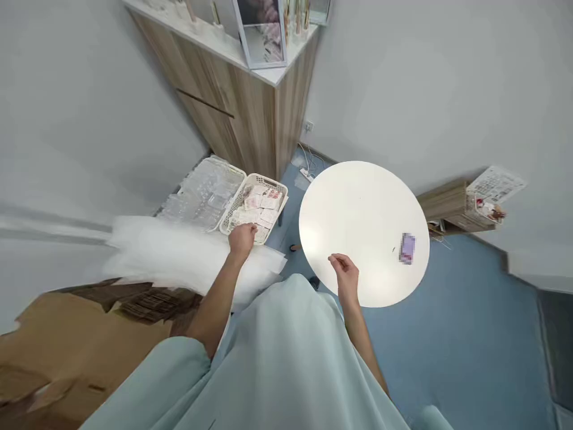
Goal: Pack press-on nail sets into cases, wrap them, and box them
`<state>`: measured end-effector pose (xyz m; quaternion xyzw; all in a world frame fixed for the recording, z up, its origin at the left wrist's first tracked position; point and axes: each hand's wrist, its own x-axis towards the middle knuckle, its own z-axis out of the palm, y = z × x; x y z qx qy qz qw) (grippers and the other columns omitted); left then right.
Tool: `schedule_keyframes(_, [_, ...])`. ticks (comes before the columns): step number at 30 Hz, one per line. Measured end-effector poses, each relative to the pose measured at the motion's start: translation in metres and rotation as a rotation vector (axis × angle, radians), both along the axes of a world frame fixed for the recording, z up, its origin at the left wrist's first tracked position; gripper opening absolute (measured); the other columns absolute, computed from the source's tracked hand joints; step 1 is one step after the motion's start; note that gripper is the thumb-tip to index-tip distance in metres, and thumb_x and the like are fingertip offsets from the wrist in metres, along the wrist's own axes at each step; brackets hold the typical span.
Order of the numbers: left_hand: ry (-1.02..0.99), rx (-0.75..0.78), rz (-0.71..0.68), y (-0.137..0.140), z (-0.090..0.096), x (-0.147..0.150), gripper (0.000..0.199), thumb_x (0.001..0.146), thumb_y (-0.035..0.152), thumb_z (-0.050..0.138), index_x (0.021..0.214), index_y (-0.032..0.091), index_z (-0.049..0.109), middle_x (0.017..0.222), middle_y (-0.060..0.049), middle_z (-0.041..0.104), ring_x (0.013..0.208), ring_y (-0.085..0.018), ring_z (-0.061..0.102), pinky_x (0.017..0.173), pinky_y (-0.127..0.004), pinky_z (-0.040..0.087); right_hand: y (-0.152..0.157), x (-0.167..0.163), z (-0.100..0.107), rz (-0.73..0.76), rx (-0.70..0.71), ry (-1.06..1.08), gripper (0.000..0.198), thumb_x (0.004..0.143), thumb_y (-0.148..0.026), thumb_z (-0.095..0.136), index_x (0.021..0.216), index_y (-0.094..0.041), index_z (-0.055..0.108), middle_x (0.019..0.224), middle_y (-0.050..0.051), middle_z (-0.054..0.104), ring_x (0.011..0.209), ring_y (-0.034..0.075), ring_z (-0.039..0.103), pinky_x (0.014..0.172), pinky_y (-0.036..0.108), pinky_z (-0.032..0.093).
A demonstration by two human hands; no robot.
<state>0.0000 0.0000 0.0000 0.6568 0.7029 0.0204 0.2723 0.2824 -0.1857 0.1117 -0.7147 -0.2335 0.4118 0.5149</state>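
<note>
My left hand (242, 240) is closed at the near edge of a cream plastic basket (285, 205). Small printed packets (264, 203) fill that basket. What the left fingers hold, if anything, I cannot make out. A stack of white translucent sheets (179, 248) lies just below and left of this hand. Over the near left part of a round white table (362, 209) hovers my right hand (347, 278), its fingers bent and their tips pressed together. I see nothing between them.
Another basket with clear plastic pieces (206, 191) stands left of the packets. Flattened cardboard (85, 352) lies at lower left. A wood-grain cabinet (242, 101) rises behind. On the table sits a blurred purple item (407, 248). A power strip (307, 174) rests on the floor.
</note>
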Motion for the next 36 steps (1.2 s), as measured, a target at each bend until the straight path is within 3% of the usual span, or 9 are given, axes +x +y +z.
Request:
schedule_keyframes(5, [-0.084,0.085,0.128,-0.009,0.019,-0.001,0.024,0.097,0.031,0.063,0.109,0.019,0.08,0.112,-0.013,0.081,0.104,-0.031,0.072,0.087,-0.037,0.049,0.005,0.016,0.002,0.061,0.003,0.032,0.03,0.082,-0.049,0.082,0.096,-0.022,0.078,0.104,0.007,0.079,0.106,0.026,0.071,0.102,0.044,0.055])
schedule_keyframes(8, [-0.282,0.169,0.262,-0.015,0.039,0.015,0.018,0.093,0.033,0.069,0.098,0.019,0.079,0.104,-0.01,0.082,0.091,-0.027,0.073,0.086,-0.036,0.05,0.008,0.028,0.004,0.107,0.007,0.058,0.027,0.083,-0.047,0.081,0.096,-0.023,0.078,0.105,0.007,0.079,0.107,0.026,0.072,0.104,0.044,0.055])
schedule_keyframes(11, [-0.663,0.115,0.4,-0.027,0.062,0.05,0.026,0.085,0.042,0.078,0.092,0.017,0.076,0.092,-0.007,0.079,0.071,-0.02,0.07,0.073,-0.032,0.05,0.013,0.041,0.006,0.155,0.026,0.069,0.026,0.085,-0.047,0.079,0.097,-0.024,0.079,0.106,0.007,0.079,0.108,0.026,0.072,0.104,0.043,0.055])
schedule_keyframes(16, [-1.14,-0.137,0.484,-0.071,0.096,0.131,0.055,0.066,0.056,0.094,0.097,0.015,0.076,0.081,-0.005,0.072,0.069,-0.015,0.063,0.061,-0.026,0.044,0.025,0.067,0.015,0.196,0.085,0.018,0.027,0.087,-0.049,0.078,0.097,-0.024,0.079,0.105,0.007,0.08,0.103,0.026,0.072,0.1,0.042,0.057])
schedule_keyframes(23, [-1.38,-0.395,0.517,-0.125,0.122,0.205,0.045,0.07,0.048,0.096,0.094,0.017,0.075,0.093,-0.003,0.07,0.074,-0.008,0.062,0.065,-0.021,0.047,0.026,0.107,0.027,0.145,0.179,-0.032,0.026,0.087,-0.051,0.078,0.088,-0.025,0.078,0.098,0.005,0.078,0.097,0.024,0.071,0.094,0.04,0.057])
schedule_keyframes(26, [-1.411,-0.479,0.535,-0.132,0.121,0.213,0.042,0.071,0.042,0.098,0.095,0.017,0.073,0.095,-0.003,0.072,0.076,-0.008,0.065,0.066,-0.019,0.049,0.02,0.119,0.024,0.143,0.165,-0.013,0.028,0.085,-0.053,0.078,0.087,-0.024,0.077,0.097,0.005,0.078,0.094,0.024,0.07,0.092,0.041,0.056])
schedule_keyframes(29, [-1.48,-0.605,0.498,-0.138,0.12,0.215,0.038,0.074,0.037,0.097,0.093,0.019,0.07,0.102,-0.005,0.076,0.091,-0.014,0.073,0.074,-0.021,0.054,0.013,0.127,0.021,0.158,0.178,0.031,0.032,0.086,-0.055,0.077,0.087,-0.024,0.074,0.096,0.005,0.076,0.093,0.024,0.069,0.089,0.039,0.056])
schedule_keyframes(33, [-1.603,-0.832,0.341,-0.15,0.124,0.219,0.034,0.081,0.036,0.092,0.101,0.019,0.07,0.127,-0.011,0.076,0.119,-0.025,0.073,0.092,-0.029,0.057,0.005,0.131,0.024,0.21,0.237,0.12,0.032,0.091,-0.056,0.073,0.088,-0.024,0.073,0.095,0.003,0.073,0.094,0.022,0.067,0.093,0.038,0.055])
schedule_keyframes(36, [-1.654,-0.907,0.223,-0.158,0.127,0.223,0.043,0.082,0.04,0.091,0.113,0.018,0.072,0.14,-0.015,0.071,0.124,-0.027,0.071,0.099,-0.031,0.056,0.001,0.128,0.027,0.244,0.26,0.197,0.032,0.094,-0.056,0.07,0.088,-0.025,0.071,0.093,0.002,0.072,0.095,0.021,0.067,0.097,0.038,0.054])
